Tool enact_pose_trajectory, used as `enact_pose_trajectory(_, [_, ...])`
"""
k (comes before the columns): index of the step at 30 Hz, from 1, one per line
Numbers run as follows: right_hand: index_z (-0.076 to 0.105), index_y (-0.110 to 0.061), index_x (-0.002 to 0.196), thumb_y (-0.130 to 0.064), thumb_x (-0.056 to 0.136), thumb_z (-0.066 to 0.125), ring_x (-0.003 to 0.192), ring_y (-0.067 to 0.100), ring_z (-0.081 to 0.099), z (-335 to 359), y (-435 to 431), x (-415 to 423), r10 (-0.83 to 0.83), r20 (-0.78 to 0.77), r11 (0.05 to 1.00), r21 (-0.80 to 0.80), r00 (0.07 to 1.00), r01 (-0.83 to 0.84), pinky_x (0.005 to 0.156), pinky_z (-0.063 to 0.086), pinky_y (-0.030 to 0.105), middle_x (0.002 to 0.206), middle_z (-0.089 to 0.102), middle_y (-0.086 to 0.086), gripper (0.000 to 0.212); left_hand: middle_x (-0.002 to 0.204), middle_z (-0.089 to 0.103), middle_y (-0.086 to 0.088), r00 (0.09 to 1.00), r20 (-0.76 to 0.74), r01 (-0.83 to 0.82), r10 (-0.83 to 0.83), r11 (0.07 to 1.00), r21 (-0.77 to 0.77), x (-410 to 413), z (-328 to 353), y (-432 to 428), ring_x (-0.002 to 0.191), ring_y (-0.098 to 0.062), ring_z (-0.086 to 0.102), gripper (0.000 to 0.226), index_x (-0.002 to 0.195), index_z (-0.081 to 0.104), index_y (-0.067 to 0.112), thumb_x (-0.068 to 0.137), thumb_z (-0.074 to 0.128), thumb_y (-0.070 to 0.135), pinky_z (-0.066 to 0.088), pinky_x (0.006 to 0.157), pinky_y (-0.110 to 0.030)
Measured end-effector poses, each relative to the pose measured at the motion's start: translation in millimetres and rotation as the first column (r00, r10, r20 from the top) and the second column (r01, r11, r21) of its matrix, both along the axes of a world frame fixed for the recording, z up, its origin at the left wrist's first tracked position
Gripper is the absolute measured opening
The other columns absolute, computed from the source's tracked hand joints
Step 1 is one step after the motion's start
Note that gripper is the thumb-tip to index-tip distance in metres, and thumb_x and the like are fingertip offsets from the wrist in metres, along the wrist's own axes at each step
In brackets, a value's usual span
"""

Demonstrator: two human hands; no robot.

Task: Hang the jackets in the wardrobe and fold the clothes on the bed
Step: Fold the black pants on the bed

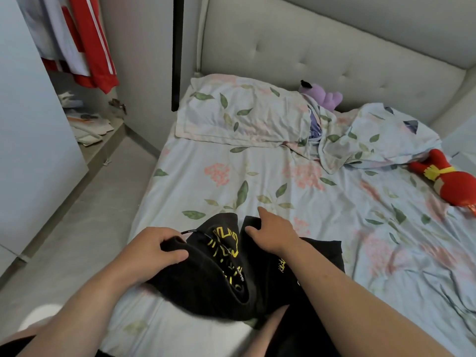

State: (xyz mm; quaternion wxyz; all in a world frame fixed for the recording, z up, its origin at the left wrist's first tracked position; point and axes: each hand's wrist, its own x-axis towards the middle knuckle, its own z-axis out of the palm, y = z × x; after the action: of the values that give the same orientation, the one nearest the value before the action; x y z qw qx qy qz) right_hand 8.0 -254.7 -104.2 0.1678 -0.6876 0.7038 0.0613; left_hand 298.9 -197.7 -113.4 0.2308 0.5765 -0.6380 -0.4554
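The bed is filling most of the room in front of me, its floral sheet lying rumpled under a padded grey headboard. To the left the wardrobe is standing open, with red and white jackets hanging inside and loose papers lying on its floor. A pillow in the same floral print is sitting at the head of the bed, and a crumpled quilt is bunching up just beside it to the right. At the near edge of the bed a black garment with yellow print is lying in a heap, partly draping toward the person. A red plush toy is lying at the far right of the sheet, and a purple plush toy is poking out behind the quilt. The left hand is curling its fingers round a fold of the black garment, and the right hand is gripping its upper edge, thumb on top.
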Motion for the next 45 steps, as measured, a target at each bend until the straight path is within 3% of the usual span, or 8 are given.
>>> enact_pose_trajectory(6, [0.064, -0.011, 0.092, -0.037, 0.089, 0.067, 0.087, 0.021, 0.061, 23, -10, -18, 0.004, 0.116, 0.98, 0.195, 0.993, -0.026, 0.065, 0.043, 0.028, 0.092, 0.066, 0.003, 0.026, 0.08, 0.072, 0.0, 0.999, 0.013, 0.031, -0.032, 0.998, 0.051, 5, 2, 2, 0.069, -0.011, 0.069, 0.015, 0.076, 0.071, 0.026, 0.069, 0.083, 0.019, 0.055, 0.065, -0.03])
enact_pose_trajectory(10, [0.069, -0.015, 0.089, -0.022, 0.088, 0.068, 0.088, 0.018, 0.064, 55, 6, -40, -0.014, 0.299, 0.99, 0.136, 0.954, -0.028, 0.071, 0.047, 0.024, 0.089, 0.068, -0.002, 0.007, 0.079, 0.073, 0.004, 0.996, 0.048, -0.082, 0.082, 0.997, 0.002, 1, 2, 7, 0.071, -0.006, 0.068, 0.012, 0.08, 0.073, 0.022, 0.077, 0.081, 0.013, 0.054, 0.07, -0.03])
enact_pose_trajectory(14, [0.072, -0.014, 0.1, -0.016, 0.09, 0.068, 0.09, 0.019, 0.065, 93, 22, -72, -0.078, 0.417, 0.994, -0.043, 0.906, 0.105, 0.078, 0.051, 0.028, 0.094, 0.07, 0.0, 0.01, 0.075, 0.073, 0.01, 0.974, -0.026, -0.225, 0.224, 0.969, -0.101, 3, 18, 10, 0.071, -0.005, 0.067, 0.016, 0.078, 0.074, 0.024, 0.079, 0.08, 0.009, 0.049, 0.062, -0.018])
enact_pose_trajectory(22, [0.078, -0.021, 0.09, -0.011, 0.093, 0.068, 0.088, 0.022, 0.074, 211, 34, -142, -0.053, 0.856, 0.88, -0.204, 0.514, 0.429, 0.074, 0.058, 0.03, 0.094, 0.078, 0.007, 0.015, 0.076, 0.07, 0.024, 0.921, -0.163, -0.389, 0.354, 0.81, -0.438, 30, 144, -26, 0.075, -0.001, 0.064, 0.021, 0.083, 0.068, 0.041, 0.09, 0.07, 0.022, 0.045, 0.062, -0.023])
enact_pose_trajectory(27, [0.076, -0.015, 0.099, -0.015, 0.094, 0.066, 0.095, 0.027, 0.073, 305, 30, -160, 0.104, 0.891, 0.856, -0.307, 0.441, 0.417, 0.085, 0.056, 0.038, 0.102, 0.076, 0.012, 0.011, 0.086, 0.07, 0.014, 0.944, -0.147, -0.32, 0.295, 0.707, -0.631, 23, 266, -53, 0.084, -0.005, 0.063, 0.008, 0.088, 0.067, 0.036, 0.093, 0.066, 0.031, 0.045, 0.066, -0.026])
enact_pose_trajectory(33, [0.074, -0.01, 0.102, -0.013, 0.095, 0.065, 0.09, 0.025, 0.074, 402, 32, -167, 0.231, 0.893, 0.812, -0.396, 0.387, 0.43, 0.074, 0.059, 0.032, 0.098, 0.077, 0.011, 0.012, 0.084, 0.069, 0.006, 0.937, -0.226, -0.341, 0.265, 0.563, -0.752, 6, 386, -65, 0.081, -0.01, 0.063, 0.016, 0.081, 0.064, 0.032, 0.092, 0.068, 0.021, 0.048, 0.074, -0.036])
enact_pose_trajectory(40, [0.07, -0.005, 0.108, -0.006, 0.093, 0.064, 0.091, 0.028, 0.074, 463, 34, -166, 0.255, 0.897, 0.839, -0.391, 0.36, 0.379, 0.074, 0.057, 0.032, 0.101, 0.076, 0.015, 0.015, 0.099, 0.071, -0.01, 0.925, -0.289, -0.376, 0.246, 0.696, -0.612, 3, 440, -83, 0.097, -0.029, 0.066, 0.017, 0.097, 0.068, 0.02, 0.095, 0.06, 0.005, 0.052, 0.092, -0.048])
enact_pose_trajectory(45, [0.07, -0.006, 0.109, -0.011, 0.088, 0.073, 0.095, 0.028, 0.074, 480, 37, -172, 0.223, 0.871, 0.86, -0.387, 0.437, 0.332, 0.082, 0.055, 0.036, 0.102, 0.076, 0.012, 0.022, 0.094, 0.074, -0.013, 0.926, -0.312, -0.357, 0.21, 0.753, -0.553, -8, 463, -79, 0.087, -0.029, 0.069, 0.017, 0.096, 0.068, 0.013, 0.084, 0.077, 0.02, 0.054, 0.072, -0.038])
